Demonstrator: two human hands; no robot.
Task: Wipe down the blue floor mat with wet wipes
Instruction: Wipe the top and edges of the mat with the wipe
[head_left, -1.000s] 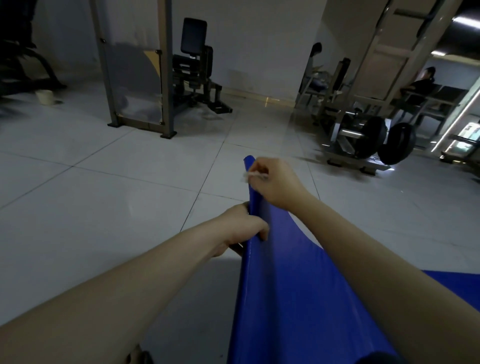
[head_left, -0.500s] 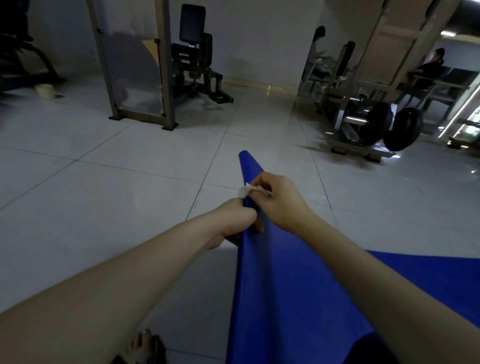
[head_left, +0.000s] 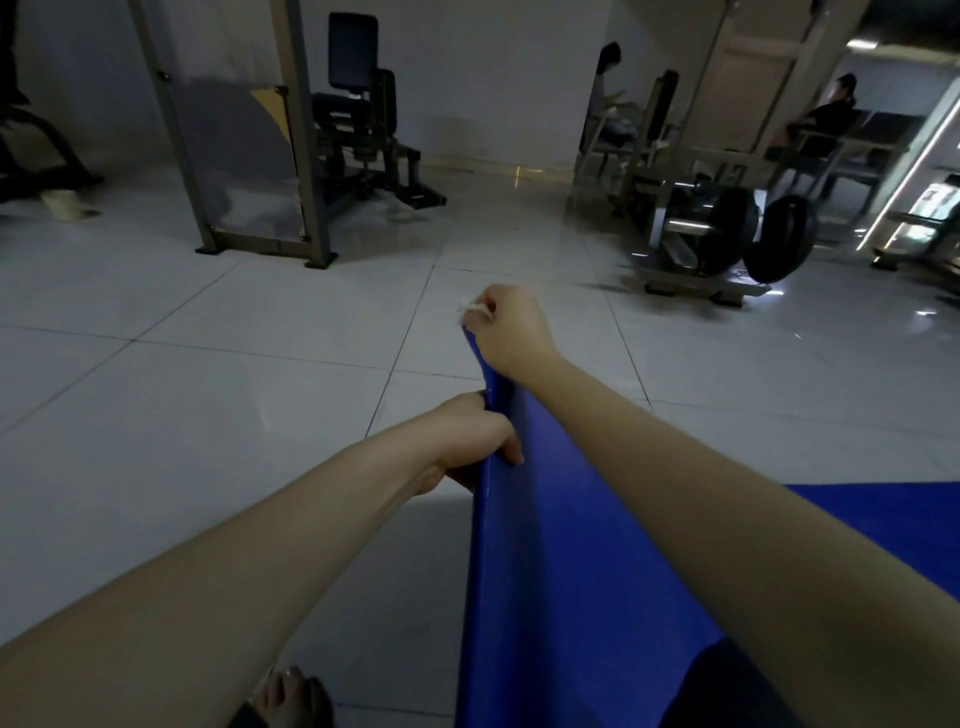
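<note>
A bare foot (head_left: 291, 699) is seen at the lower left on the tiled floor (head_left: 182, 405). The raised left edge of the mat (head_left: 561, 571) is gripped by the left hand (head_left: 475, 436), with the fingers curled round it. The mat is held up off the floor on that side; its right part lies flat. Farther along the same edge, at the far corner, a white wipe (head_left: 470, 307) is pinched in the curled fingers of the right hand (head_left: 511, 332). Weight plates (head_left: 779, 239) stand at the far right.
</note>
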